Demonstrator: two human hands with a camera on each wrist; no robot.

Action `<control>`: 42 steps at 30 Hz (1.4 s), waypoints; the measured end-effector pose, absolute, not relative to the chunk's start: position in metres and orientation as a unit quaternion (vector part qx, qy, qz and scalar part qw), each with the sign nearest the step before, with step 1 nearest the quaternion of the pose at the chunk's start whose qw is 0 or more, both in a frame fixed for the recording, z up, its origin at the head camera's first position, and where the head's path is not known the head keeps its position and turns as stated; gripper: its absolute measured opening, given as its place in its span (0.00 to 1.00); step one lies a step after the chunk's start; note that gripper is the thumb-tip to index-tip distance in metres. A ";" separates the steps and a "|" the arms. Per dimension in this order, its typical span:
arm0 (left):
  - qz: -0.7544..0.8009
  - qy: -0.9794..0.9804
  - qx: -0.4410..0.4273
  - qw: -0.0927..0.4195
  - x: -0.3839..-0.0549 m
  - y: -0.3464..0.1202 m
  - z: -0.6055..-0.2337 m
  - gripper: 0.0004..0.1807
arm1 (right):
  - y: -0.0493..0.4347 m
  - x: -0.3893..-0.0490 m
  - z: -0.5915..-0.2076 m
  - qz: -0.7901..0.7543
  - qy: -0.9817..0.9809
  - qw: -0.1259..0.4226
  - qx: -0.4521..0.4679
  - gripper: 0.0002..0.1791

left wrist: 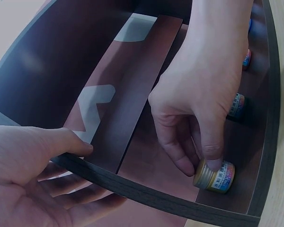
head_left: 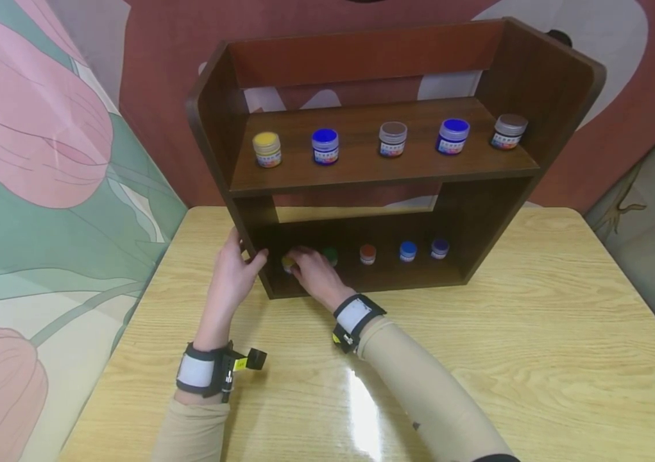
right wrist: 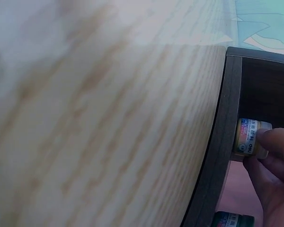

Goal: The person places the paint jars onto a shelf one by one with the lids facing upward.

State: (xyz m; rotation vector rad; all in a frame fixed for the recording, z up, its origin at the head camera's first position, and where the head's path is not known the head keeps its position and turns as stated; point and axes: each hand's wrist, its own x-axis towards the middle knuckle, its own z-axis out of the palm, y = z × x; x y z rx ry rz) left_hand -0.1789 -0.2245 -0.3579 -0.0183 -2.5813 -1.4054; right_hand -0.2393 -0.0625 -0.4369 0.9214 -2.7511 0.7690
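Note:
A dark brown wooden shelf (head_left: 385, 183) with two levels stands on the table. On its lower level, at the left end, my right hand (head_left: 318, 276) pinches a small yellow paint jar (left wrist: 215, 176) by its lid, thumb on one side and fingers on the other. The jar is upright at the lower board, its label showing in both wrist views. My left hand (head_left: 231, 276) grips the shelf's left side panel (left wrist: 151, 191), with the thumb inside and the fingers around the outside. Beside the right hand, a green paint jar (head_left: 330, 256) is partly covered by it.
Farther right on the lower level stand an orange-red jar (head_left: 367, 255), a blue jar (head_left: 408, 251) and a purple-blue jar (head_left: 439, 249). The upper board (head_left: 356, 163) carries several more jars, among them a yellow jar (head_left: 267, 151). Light wood table (head_left: 564, 346) surrounds the shelf.

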 end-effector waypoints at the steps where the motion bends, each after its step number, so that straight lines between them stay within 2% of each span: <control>1: -0.475 -0.874 -0.006 0.101 -0.179 -0.225 -0.358 0.32 | -0.062 -0.239 -0.437 0.259 -0.914 0.068 0.306 0.14; 7: -0.476 -0.873 -0.006 0.102 -0.179 -0.224 -0.357 0.31 | -0.054 -0.242 -0.432 0.275 -0.905 0.062 0.318 0.15; 15: -0.473 -0.876 -0.005 0.096 -0.181 -0.225 -0.358 0.31 | -0.029 -0.244 -0.419 0.293 -0.893 0.101 0.327 0.17; 22: -0.472 -0.875 -0.012 0.105 -0.181 -0.227 -0.354 0.31 | 0.005 -0.232 -0.399 0.265 -0.899 0.131 0.324 0.20; 28: -0.477 -0.867 -0.007 0.146 -0.178 -0.233 -0.345 0.40 | 0.036 -0.216 -0.387 0.254 -0.902 0.135 0.321 0.25; 31: -0.482 -0.855 0.003 0.192 -0.175 -0.237 -0.339 0.45 | 0.048 -0.207 -0.385 0.251 -0.903 0.149 0.316 0.27; 33: -0.480 -0.843 0.014 0.243 -0.172 -0.239 -0.336 0.44 | 0.055 -0.202 -0.384 0.251 -0.902 0.160 0.312 0.28; 35: -0.477 -0.821 0.022 0.314 -0.170 -0.238 -0.333 0.42 | 0.062 -0.197 -0.383 0.253 -0.903 0.165 0.306 0.28; 38: -0.443 -0.774 0.008 0.452 -0.168 -0.232 -0.333 0.34 | 0.071 -0.190 -0.383 0.253 -0.908 0.158 0.293 0.31; 40: -0.410 -0.737 -0.026 0.537 -0.168 -0.226 -0.334 0.27 | 0.079 -0.185 -0.382 0.245 -0.917 0.142 0.280 0.33; 42: -0.375 -0.714 -0.081 0.586 -0.168 -0.218 -0.335 0.22 | 0.088 -0.182 -0.381 0.237 -0.925 0.127 0.268 0.36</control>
